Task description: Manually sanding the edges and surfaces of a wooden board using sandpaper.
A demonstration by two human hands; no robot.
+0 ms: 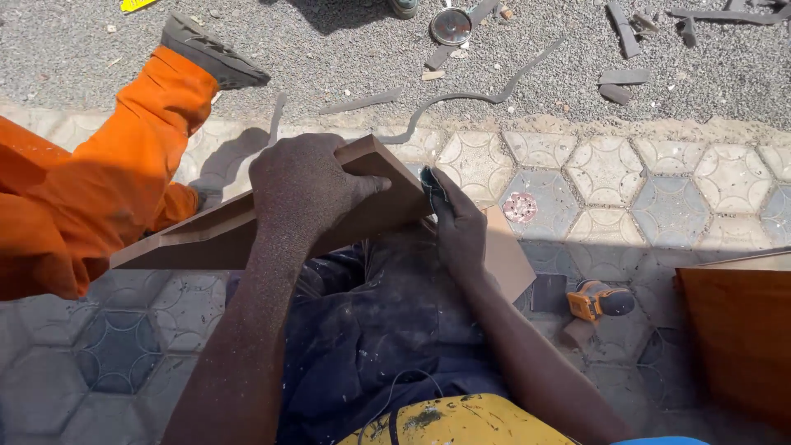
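Note:
My left hand (309,185) grips the upper end of a brown wooden piece (214,235) that lies tilted across my lap, its high end to the right. Against the right end of the wood, my right hand (457,227) presses a small dark piece of sandpaper (434,188). A flat brown board (507,255) sticks out below my right hand. Both my arms are dusty, and my dark trousers (379,321) show below the wood.
A person in orange trousers (91,189) and a dark shoe (210,53) sits at the left. An orange power sander (600,301) lies on the patterned paving at the right. A brown panel (737,330) stands at the far right. Offcuts and a round tin (451,26) lie on the gravel.

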